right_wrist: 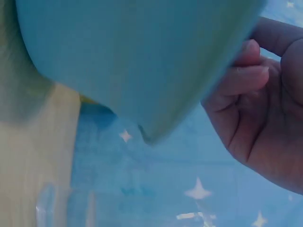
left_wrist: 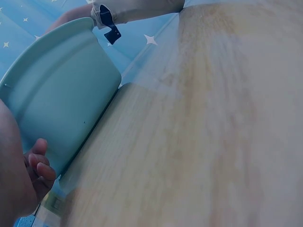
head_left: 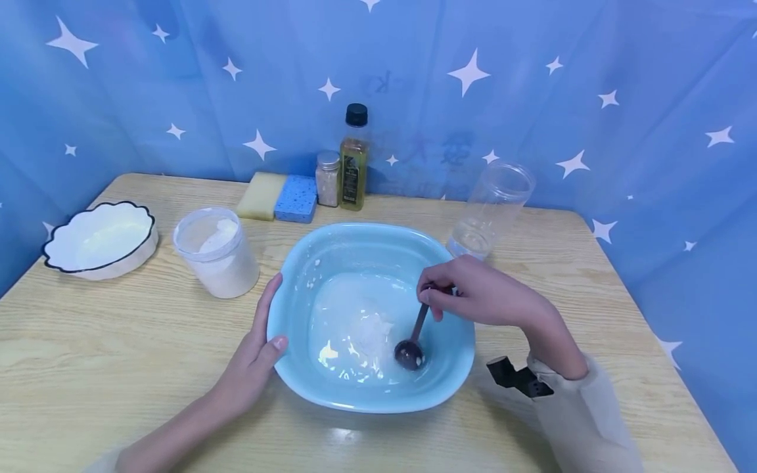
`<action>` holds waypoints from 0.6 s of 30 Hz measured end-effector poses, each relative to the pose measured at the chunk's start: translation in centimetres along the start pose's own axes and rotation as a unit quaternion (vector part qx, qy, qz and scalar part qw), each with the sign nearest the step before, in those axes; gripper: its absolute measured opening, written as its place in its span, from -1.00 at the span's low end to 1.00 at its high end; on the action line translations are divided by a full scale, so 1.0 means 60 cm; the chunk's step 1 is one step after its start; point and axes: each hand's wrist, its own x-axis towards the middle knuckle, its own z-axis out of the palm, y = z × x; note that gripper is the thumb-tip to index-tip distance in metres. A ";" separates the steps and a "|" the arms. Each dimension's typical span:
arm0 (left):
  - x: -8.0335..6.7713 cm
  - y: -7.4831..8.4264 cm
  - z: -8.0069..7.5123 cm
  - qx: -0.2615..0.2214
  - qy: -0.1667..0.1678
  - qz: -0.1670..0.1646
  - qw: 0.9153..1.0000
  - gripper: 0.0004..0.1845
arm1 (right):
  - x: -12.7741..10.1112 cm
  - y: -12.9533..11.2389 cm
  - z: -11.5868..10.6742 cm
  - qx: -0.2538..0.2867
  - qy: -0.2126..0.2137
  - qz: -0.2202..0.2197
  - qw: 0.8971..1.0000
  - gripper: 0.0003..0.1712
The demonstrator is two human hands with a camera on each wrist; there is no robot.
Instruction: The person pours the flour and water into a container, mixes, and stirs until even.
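Observation:
A light-blue plastic basin (head_left: 372, 231) stands on the wooden table, with white powder (head_left: 372, 332) and a shallow wet layer on its floor. On its left side my left hand (head_left: 251, 358) grips the rim, thumb at the edge and fingers along the outer wall. The left wrist view has that hand's curled fingers (left_wrist: 40, 165) against the basin's outside. Reaching over the right rim, my right hand (head_left: 479, 292) pinches the handle of a dark measuring spoon (head_left: 409, 355). Its bowl is down in the basin, right of the powder. In the right wrist view the basin wall hides the spoon.
To the left are a jar of white powder (head_left: 227, 263) and a scalloped white dish (head_left: 100, 240). Along the back sit a yellow sponge (head_left: 260, 196), a blue sponge (head_left: 296, 198), a small shaker jar (head_left: 328, 180) and an oil bottle (head_left: 353, 167). A clear glass (head_left: 491, 207) stands behind my right hand.

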 end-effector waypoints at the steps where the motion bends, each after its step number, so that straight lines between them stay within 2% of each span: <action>1: 0.000 0.000 0.000 0.001 0.000 0.002 1.000 -0.27 | 0.004 -0.001 0.004 0.003 -0.001 -0.006 1.000 -0.82; 3: 0.000 0.000 0.000 -0.001 -0.001 0.003 1.000 -0.26 | 0.011 -0.002 0.012 0.009 0.010 -0.012 1.000 -0.83; 9: 0.001 0.000 0.000 -0.003 -0.002 0.005 1.000 -0.27 | 0.007 -0.007 0.009 -0.008 0.119 0.003 0.993 -0.86; 11: 0.001 0.000 0.000 0.002 -0.001 0.004 1.000 -0.27 | 0.000 -0.008 0.002 -0.013 0.131 0.010 0.991 -0.86; 13: 0.001 0.000 0.000 0.005 -0.001 0.002 1.000 -0.27 | -0.005 -0.009 -0.004 -0.015 0.115 0.018 0.993 -0.85; 18: 0.001 0.001 -0.001 0.004 0.000 0.000 1.000 -0.28 | -0.005 -0.008 -0.005 -0.022 0.027 0.026 0.999 -0.81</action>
